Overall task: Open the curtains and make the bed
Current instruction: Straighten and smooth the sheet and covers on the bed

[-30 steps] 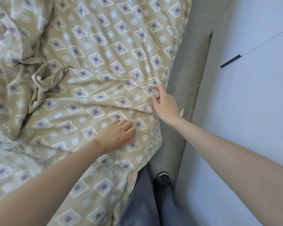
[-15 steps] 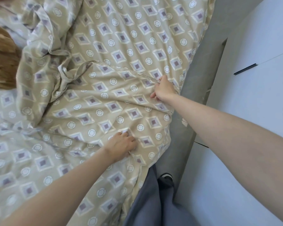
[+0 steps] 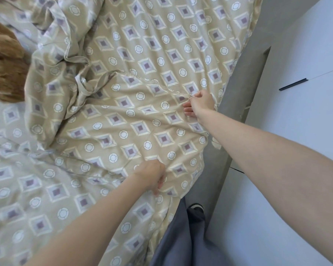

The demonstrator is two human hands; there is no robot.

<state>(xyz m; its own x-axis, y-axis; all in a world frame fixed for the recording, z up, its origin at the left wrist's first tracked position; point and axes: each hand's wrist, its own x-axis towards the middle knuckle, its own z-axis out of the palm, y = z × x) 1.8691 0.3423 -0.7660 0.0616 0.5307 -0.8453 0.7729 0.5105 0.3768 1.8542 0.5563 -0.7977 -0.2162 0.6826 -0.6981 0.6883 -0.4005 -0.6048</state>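
A brown furry thing (image 3: pixel 5 62), cut off by the frame at nine o'clock, lies on the bed beside bunched cloth. The patterned duvet (image 3: pixel 142 60) covers nearly the whole view, rumpled toward ten o'clock and flatter toward one. At six o'clock the left hand (image 3: pixel 152 175) has its fingers curled into a fold of it, likely to anchor the near side. At three o'clock the right hand (image 3: pixel 201 102) pinches the duvet's edge, probably to draw it straight along the grey bed frame (image 3: pixel 238 104).
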